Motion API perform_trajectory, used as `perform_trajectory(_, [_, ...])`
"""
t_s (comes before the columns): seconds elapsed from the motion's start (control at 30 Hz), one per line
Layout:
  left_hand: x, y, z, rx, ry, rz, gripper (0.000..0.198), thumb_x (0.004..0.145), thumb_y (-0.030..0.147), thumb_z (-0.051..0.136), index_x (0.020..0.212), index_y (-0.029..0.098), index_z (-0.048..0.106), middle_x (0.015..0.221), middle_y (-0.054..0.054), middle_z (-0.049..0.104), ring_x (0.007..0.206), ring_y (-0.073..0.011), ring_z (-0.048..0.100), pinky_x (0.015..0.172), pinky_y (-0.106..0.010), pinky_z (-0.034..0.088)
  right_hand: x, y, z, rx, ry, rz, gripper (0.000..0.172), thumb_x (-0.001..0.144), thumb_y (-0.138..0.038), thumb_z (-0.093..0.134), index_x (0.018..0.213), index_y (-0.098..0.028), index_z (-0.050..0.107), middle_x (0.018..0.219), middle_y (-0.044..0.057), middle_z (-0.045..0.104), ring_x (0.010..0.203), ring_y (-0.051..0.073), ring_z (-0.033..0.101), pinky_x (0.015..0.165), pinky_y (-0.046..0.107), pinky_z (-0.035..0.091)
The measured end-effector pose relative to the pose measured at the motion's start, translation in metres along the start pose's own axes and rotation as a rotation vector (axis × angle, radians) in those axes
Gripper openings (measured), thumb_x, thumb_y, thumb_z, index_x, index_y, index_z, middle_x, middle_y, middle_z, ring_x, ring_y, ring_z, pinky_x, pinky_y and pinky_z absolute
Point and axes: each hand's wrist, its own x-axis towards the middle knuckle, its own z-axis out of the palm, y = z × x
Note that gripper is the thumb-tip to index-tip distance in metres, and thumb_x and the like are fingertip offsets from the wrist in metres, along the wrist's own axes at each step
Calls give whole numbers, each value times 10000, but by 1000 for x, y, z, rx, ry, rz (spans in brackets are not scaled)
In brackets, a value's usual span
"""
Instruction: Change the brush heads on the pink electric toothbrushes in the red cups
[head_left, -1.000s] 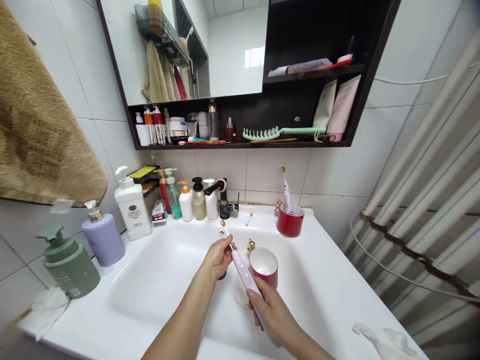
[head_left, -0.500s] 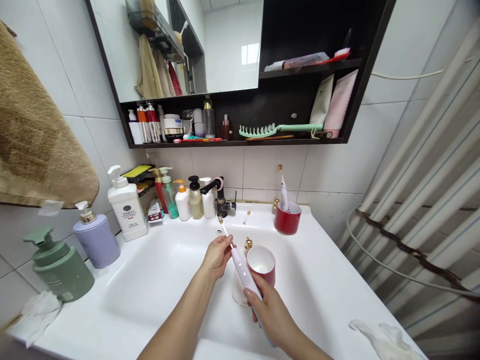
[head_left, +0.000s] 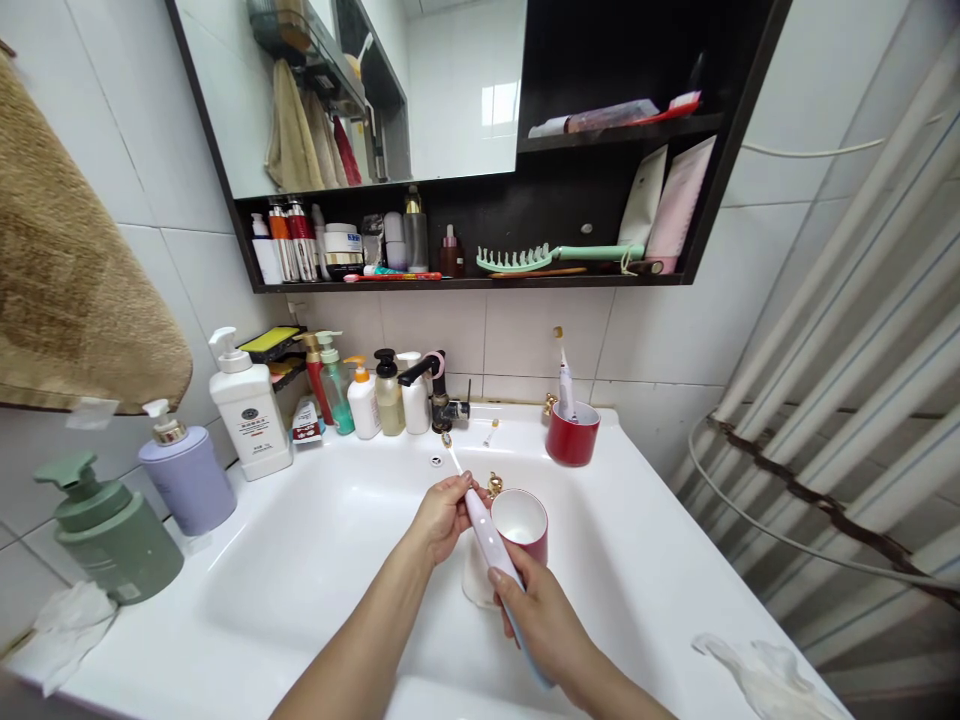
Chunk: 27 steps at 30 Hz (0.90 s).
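An electric toothbrush (head_left: 484, 530) with a pale pink and blue handle is held over the sink (head_left: 300, 560), its bristled head pointing up toward the faucet. My right hand (head_left: 540, 610) is closed round the lower handle. The fingers of my left hand (head_left: 444, 515) pinch the brush's neck, where the head joins the handle. Just right of the toothbrush a red cup (head_left: 536, 545) with a white inside stands in the basin, a gold handle on its far side. Part of a pale, flat item (head_left: 476, 580) shows beneath the hands; its kind is unclear.
Behind the basin is a black faucet (head_left: 444, 405), with a small brush head (head_left: 491, 432) lying beside it. Another red cup (head_left: 573, 440) holds a second electric toothbrush (head_left: 565, 375). Several pump bottles (head_left: 364, 405) line the left rim. Crumpled tissue (head_left: 757, 675) lies at right.
The toothbrush's head has turned slightly, so its bristles show more. My left hand has shifted slightly right along the neck. Both hands keep their hold, and the view has moved a little.
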Motion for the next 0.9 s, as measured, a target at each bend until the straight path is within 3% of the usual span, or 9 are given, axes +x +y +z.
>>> perform_trajectory(0.37, [-4, 1, 6, 51, -22, 5, 140, 670, 223, 470, 580, 116, 468, 524, -18, 545, 496, -96, 534, 529, -204, 404, 0, 2, 4, 35, 52, -57, 358, 699, -335, 391, 1015, -167, 394, 513, -65, 371, 378, 50, 347, 388, 190, 308])
perform_trajectory(0.53, [-7, 0, 9, 13, -101, -14, 162, 652, 256, 491, 565, 123, 456, 507, -13, 519, 483, -101, 517, 516, -226, 395, -4, -3, 5, 316, -131, 52, 270, 708, -408, 362, 810, -168, 429, 553, -49, 405, 347, 35, 345, 359, 182, 273])
perform_trajectory(0.63, [-8, -2, 11, 18, -169, 10, 196, 637, 320, 494, 613, 126, 474, 561, -20, 525, 524, -108, 514, 526, -234, 389, -2, -9, 3, 362, -156, 12, 235, 691, -404, 404, 685, -171, 431, 544, -44, 430, 371, 45, 378, 407, 194, 307])
perform_trajectory(0.7, [-7, -5, 11, 69, -150, 86, 231, 643, 359, 466, 666, 130, 489, 637, -39, 541, 571, -111, 511, 557, -243, 388, 5, -18, -3, 313, -57, -73, 242, 685, -411, 408, 660, -172, 439, 523, -37, 448, 406, 67, 404, 438, 206, 333])
perform_trajectory(0.77, [-4, -9, 8, 225, -59, 200, 209, 643, 339, 460, 696, 140, 499, 698, -49, 544, 616, -114, 500, 606, -258, 383, 19, -30, -12, 232, 127, -176, 277, 683, -436, 381, 738, -174, 454, 539, -23, 478, 443, 92, 431, 442, 217, 350])
perform_trajectory(0.83, [-1, -18, 3, 502, 35, 339, 129, 614, 260, 489, 686, 156, 514, 727, -47, 536, 662, -124, 485, 665, -272, 366, 37, -41, -24, 93, 326, -273, 343, 677, -428, 382, 898, -169, 429, 626, -3, 518, 509, 107, 464, 480, 226, 374])
perform_trajectory(0.9, [1, -30, -2, 803, 59, 472, 126, 558, 166, 522, 684, 168, 529, 780, -46, 521, 748, -144, 468, 728, -278, 335, 54, -44, -35, -79, 430, -302, 354, 662, -414, 394, 888, -149, 457, 674, 19, 540, 584, 125, 480, 530, 236, 381])
